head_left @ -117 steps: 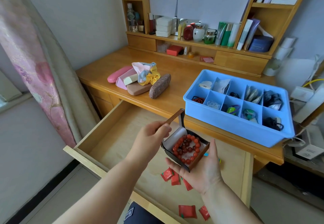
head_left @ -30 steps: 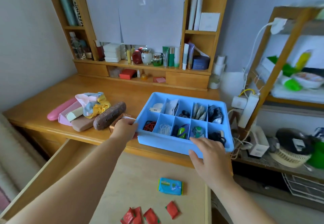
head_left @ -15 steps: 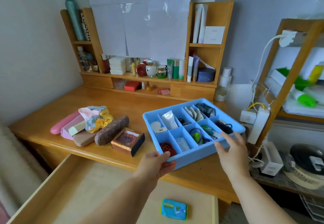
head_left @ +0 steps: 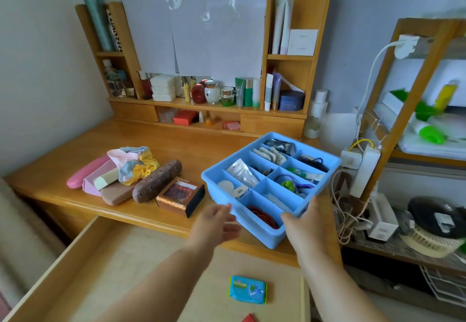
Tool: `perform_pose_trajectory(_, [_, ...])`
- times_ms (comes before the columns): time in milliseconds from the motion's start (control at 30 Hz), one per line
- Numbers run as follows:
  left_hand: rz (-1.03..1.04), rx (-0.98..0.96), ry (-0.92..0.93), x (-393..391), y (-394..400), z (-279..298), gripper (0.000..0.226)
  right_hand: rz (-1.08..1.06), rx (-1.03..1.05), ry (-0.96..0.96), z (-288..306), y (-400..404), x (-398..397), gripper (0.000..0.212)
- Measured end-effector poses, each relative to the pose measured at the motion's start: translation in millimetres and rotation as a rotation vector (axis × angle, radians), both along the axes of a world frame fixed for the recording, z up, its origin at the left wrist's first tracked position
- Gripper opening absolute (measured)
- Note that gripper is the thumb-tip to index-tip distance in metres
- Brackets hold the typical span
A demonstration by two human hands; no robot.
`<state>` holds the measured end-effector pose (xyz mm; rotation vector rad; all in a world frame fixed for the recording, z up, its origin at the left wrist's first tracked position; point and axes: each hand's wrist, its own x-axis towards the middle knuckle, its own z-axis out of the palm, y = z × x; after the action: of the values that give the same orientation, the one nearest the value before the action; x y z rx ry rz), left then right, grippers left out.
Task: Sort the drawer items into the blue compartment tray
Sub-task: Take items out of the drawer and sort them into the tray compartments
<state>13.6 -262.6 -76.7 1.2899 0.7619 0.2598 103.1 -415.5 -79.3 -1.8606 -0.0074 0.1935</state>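
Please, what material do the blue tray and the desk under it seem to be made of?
The blue tray looks like moulded plastic: one even colour, thin rounded walls, a soft sheen. The desk looks like wood or wood veneer with a glossy varnish: honey colour, faint grain, light reflecting on top. Solid wood or veneer cannot be told.

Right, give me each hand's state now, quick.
Left hand: open, fingers extended beside the blue tray, holding nothing.
Right hand: gripping the tray's near edge.

One tray (head_left: 222, 175), two hands (head_left: 216, 223), one packet (head_left: 248, 289).
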Motion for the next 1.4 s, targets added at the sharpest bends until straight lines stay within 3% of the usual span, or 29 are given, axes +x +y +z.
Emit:
perform_pose_trajectory(133, [0.172,-0.023,-0.021,-7.0,39.0,6.1,0.016,0.189,-0.097,-0.013,3.9,-30.0,23.1,0.069])
perform_pose_trajectory(233, [0.134,0.050,0.056,-13.1,46.9,1.9,0.016,0.250,-0.081,-0.006,7.0,-45.5,42.4,0.072])
perform_pose_trajectory(467, [0.000,0.264,0.012,-11.9,38.9,-3.6,0.014,0.269,-0.048,-0.085,5.3,-54.0,61.5,0.058])
perform_pose_trajectory(667, [0.005,0.243,-0.040,-16.6,32.6,-3.7,0.015,0.180,-0.114,-0.183,-0.9,-50.4,50.3,0.048])
perform_pose_trajectory(733, [0.003,0.273,-0.060,-25.8,30.5,-11.4,0.014,0.113,-0.304,-0.373,-0.1,-47.7,31.9,0.047])
perform_pose_trajectory(800, [-0.006,0.343,-0.038,-43.9,27.2,-31.6,0.012,0.136,-0.429,-0.764,-3.1,-45.4,3.5,0.041])
perform_pose_trajectory(867, [-0.033,0.365,0.016,-68.9,21.3,-59.7,0.016,0.268,-0.403,-1.081,-17.5,-43.4,-32.9,0.028])
perform_pose_trajectory(900, [-0.058,0.377,0.051,-78.5,17.3,-72.3,0.019,0.385,-0.393,-1.144,-29.1,-44.7,-48.4,0.020])
perform_pose_trajectory(967, [-0.070,0.387,0.142,-107.3,14.5,-104.3,0.025,0.657,-0.466,-1.038,-64.0,-35.9,-75.6,0.012])
perform_pose_trajectory(1000, [-0.073,0.402,0.173,-116.0,10.8,-113.7,0.027,0.737,-0.547,-0.892,-76.8,-35.9,-82.4,0.011])
perform_pose_trajectory(1067, [-0.045,0.393,0.214,-133.0,8.8,-133.3,0.028,0.764,-0.675,-0.579,-105.7,-27.8,-81.6,0.018])
perform_pose_trajectory(1133, [-0.027,0.357,0.227,-141.7,7.8,-145.2,0.026,0.740,-0.759,-0.426,-126.2,-18.5,-69.5,0.038])
perform_pose_trajectory(1300, [-0.026,0.524,0.196,-130.1,7.9,-133.6,0.034,0.805,-0.854,-0.274,-139.4,-0.8,-56.9,0.053])
perform_pose_trajectory(1400, [0.028,0.693,-0.017,-104.8,19.1,-85.2,0.034,0.835,-0.799,-0.395,-117.9,0.2,-62.1,0.050])
